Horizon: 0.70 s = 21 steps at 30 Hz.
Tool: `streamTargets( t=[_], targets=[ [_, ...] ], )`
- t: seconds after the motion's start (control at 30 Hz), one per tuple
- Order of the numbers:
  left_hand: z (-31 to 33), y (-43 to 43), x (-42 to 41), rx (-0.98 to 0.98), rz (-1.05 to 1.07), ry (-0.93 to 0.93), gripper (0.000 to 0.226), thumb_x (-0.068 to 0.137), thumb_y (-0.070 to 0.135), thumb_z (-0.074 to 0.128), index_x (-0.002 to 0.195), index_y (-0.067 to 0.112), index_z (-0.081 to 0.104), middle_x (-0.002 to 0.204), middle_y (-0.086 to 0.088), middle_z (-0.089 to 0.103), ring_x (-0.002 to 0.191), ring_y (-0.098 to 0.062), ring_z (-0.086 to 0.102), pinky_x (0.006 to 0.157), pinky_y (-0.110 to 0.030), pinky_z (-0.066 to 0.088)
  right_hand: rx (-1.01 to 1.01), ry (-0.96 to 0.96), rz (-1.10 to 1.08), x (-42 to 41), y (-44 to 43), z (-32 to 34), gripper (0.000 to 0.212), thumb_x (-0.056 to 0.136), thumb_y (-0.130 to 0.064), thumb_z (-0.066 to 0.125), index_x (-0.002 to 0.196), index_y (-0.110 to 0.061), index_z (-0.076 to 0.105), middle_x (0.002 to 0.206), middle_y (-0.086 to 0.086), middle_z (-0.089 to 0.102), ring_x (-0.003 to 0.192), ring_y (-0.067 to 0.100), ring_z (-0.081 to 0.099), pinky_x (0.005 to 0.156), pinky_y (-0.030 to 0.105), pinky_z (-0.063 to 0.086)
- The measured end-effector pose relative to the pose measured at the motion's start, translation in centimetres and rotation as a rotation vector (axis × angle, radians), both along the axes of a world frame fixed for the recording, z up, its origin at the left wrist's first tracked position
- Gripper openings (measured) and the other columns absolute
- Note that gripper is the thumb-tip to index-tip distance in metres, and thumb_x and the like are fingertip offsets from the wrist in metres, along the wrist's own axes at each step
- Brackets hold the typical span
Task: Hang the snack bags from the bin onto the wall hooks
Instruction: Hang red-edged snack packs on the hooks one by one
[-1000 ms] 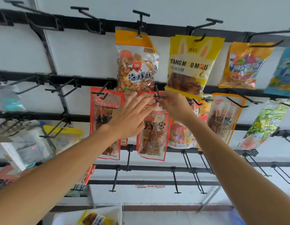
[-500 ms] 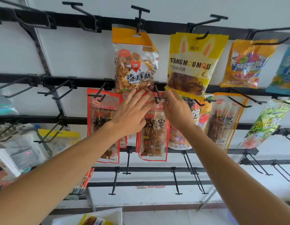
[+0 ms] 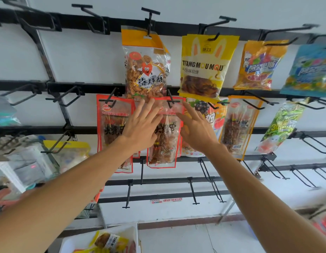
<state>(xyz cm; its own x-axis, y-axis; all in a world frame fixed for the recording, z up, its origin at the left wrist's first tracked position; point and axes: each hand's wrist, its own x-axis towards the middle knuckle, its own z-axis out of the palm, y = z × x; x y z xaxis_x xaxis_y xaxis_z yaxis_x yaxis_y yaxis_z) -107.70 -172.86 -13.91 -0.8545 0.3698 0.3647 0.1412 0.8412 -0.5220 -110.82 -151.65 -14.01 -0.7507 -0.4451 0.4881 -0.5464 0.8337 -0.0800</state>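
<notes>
Snack bag (image 3: 165, 143) with red edge and clear front, hung on black hook (image 3: 171, 101) of second rail, directly under orange-topped bag (image 3: 145, 66). Left hand (image 3: 140, 127) flat against its upper left, grip spread, fingers straight, fingertips near top edge. Right hand (image 3: 197, 134) at its upper right, grip likewise spread, index finger reaching to top corner just beside hook, pinching nothing. Second red-edged bag (image 3: 111, 128) just left, partly behind left hand. Yellow bag (image 3: 204, 66) above right. White bin (image 3: 80, 238) at bottom edge, well below, yellow packet (image 3: 111, 241) inside
</notes>
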Motion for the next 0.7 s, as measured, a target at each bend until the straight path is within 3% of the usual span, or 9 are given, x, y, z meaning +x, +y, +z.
streamTargets(
  t=[0.07, 0.17, 0.27, 0.4, 0.47, 0.57, 0.7],
  targets=[
    [-0.1, -0.1, 0.9, 0.046, 0.004, -0.076, 0.065, 0.093, 0.043, 0.043, 0.152, 0.021, 0.028, 0.164, -0.01, -0.002, 0.15, -0.034, -0.011, 0.119, -0.054, -0.009, -0.039, -0.063, -0.005, 0.8, 0.4, -0.6, 0.05, 0.09, -0.02, 0.053, 0.14, -0.024, 0.05, 0.162, 0.002, 0.018, 0.144, 0.027, 0.028, 0.107, 0.043, 0.038],
    [-0.3, 0.0, 2.6, 0.13, 0.042, -0.28, 0.061, 0.097, 0.043, 0.04, 0.154, 0.026, 0.022, 0.164, -0.008, -0.008, 0.15, -0.031, -0.013, 0.119, -0.053, -0.01, -0.04, -0.199, -0.009, 2.2, 0.9, -1.2, 0.05, 0.092, -0.028, 0.052, 0.142, -0.025, 0.047, 0.155, 0.002, 0.034, 0.143, 0.024, 0.032, 0.112, 0.044, 0.036],
    [-0.6, 0.0, 5.2, 0.142, 0.086, -0.46, 0.06, 0.098, 0.047, 0.039, 0.153, 0.028, 0.025, 0.163, -0.003, 0.011, 0.149, -0.028, 0.005, 0.12, -0.049, 0.001, 0.046, -0.368, -0.018, 3.8, 1.0, -1.4, 0.046, 0.094, -0.042, 0.053, 0.137, -0.026, 0.052, 0.141, 0.003, 0.053, 0.131, 0.024, 0.046, 0.106, 0.041, 0.04],
    [-1.0, -0.4, 8.7, 0.232, 0.146, -0.453, 0.06, 0.093, 0.052, 0.044, 0.146, 0.026, 0.037, 0.154, -0.001, 0.036, 0.138, -0.027, 0.034, 0.112, -0.047, 0.028, 0.066, -0.484, 0.073, 6.6, -0.1, -1.9, 0.055, 0.085, -0.06, 0.056, 0.131, -0.031, 0.054, 0.13, 0.001, 0.062, 0.115, 0.025, 0.059, 0.098, 0.044, 0.048],
    [-1.5, -0.9, 10.8, 0.325, 0.162, -0.441, 0.056, 0.091, 0.05, 0.046, 0.142, 0.026, 0.044, 0.148, -0.001, 0.046, 0.131, -0.027, 0.045, 0.105, -0.044, 0.038, 0.074, -0.516, 0.125, 8.2, -0.9, -2.3, 0.054, 0.084, -0.061, 0.057, 0.129, -0.03, 0.056, 0.127, 0.0, 0.063, 0.112, 0.024, 0.06, 0.095, 0.041, 0.048],
    [-2.9, -1.6, 14.8, 0.409, 0.245, -0.476, 0.053, 0.09, 0.048, 0.048, 0.139, 0.028, 0.046, 0.139, -0.003, 0.054, 0.123, -0.028, 0.052, 0.099, -0.042, 0.044, 0.119, -0.543, 0.188, 10.8, -2.3, -3.6, 0.057, 0.088, -0.058, 0.056, 0.134, -0.025, 0.052, 0.13, 0.001, 0.061, 0.116, 0.024, 0.057, 0.094, 0.037, 0.046],
    [-5.3, -2.5, 20.2, 0.468, 0.398, -0.551, 0.054, 0.093, 0.045, 0.048, 0.144, 0.031, 0.04, 0.147, -0.001, 0.048, 0.13, -0.026, 0.048, 0.1, -0.04, 0.044, 0.181, -0.591, 0.267, 14.4, -4.2, -6.1, 0.054, 0.091, -0.055, 0.053, 0.135, -0.024, 0.049, 0.134, 0.003, 0.058, 0.124, 0.027, 0.051, 0.101, 0.044, 0.043]
  ],
)
